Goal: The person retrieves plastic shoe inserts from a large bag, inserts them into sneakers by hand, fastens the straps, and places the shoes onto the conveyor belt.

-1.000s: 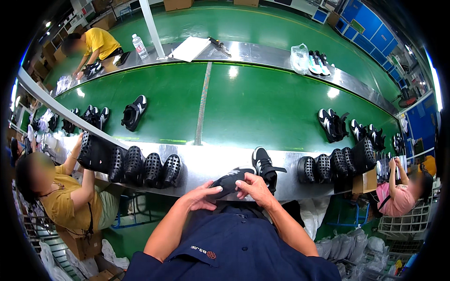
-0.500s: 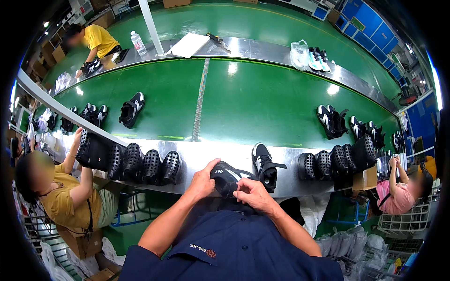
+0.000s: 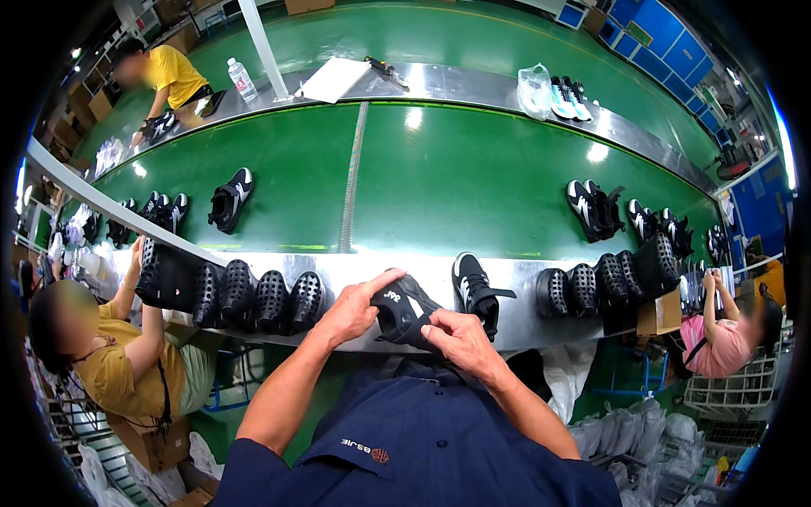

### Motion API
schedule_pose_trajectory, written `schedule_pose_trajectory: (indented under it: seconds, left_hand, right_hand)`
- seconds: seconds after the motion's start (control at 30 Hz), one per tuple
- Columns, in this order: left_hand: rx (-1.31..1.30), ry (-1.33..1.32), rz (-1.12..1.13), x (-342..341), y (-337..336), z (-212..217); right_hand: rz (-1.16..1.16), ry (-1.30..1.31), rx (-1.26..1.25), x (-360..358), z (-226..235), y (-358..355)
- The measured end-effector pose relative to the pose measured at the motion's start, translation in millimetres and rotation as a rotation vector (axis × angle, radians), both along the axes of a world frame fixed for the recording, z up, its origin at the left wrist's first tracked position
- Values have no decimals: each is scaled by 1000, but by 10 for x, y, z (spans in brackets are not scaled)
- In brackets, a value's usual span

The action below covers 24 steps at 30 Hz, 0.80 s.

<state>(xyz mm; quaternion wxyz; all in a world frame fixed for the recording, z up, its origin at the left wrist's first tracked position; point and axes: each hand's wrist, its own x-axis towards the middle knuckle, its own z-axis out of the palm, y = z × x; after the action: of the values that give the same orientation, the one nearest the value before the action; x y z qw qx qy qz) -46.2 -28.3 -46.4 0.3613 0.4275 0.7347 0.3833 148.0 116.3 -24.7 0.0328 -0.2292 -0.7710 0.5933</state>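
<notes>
A black sneaker (image 3: 397, 314) with white markings is held over the metal ledge in front of me, tilted on its side. My left hand (image 3: 353, 311) grips it from the left, the index finger stretched along its upper edge. On the other side, my right hand (image 3: 463, 340) pinches the shoe's edge between thumb and bent fingers; the exact part pinched is hidden. Just right of it, a second black-and-white sneaker (image 3: 476, 291) stands on the ledge, toe pointing away, its strap sticking out to the right.
Black studded shoe forms (image 3: 270, 300) line the ledge at left, with more forms (image 3: 583, 291) at right. Sneakers (image 3: 231, 201) lie on the green surface (image 3: 456, 177) beyond. Co-workers sit at left (image 3: 135, 355) and right (image 3: 714, 342); another person (image 3: 173, 76) works across.
The held sneaker has turned and risen slightly away from me. My left index finger now stretches farther over it, and my right hand has shifted its pinch a little upward.
</notes>
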Motion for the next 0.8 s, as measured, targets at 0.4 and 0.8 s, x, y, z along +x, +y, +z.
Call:
schedule_pose_trajectory:
  seconds: [0.4,0.8]
  left_hand:
    - [-4,41,-67,-157,198,282]
    - [40,89,-139,-208,241,259]
  right_hand:
    - [-171,212,35,-124,-19,-84]
    - [-105,179,179,-144,-28,5]
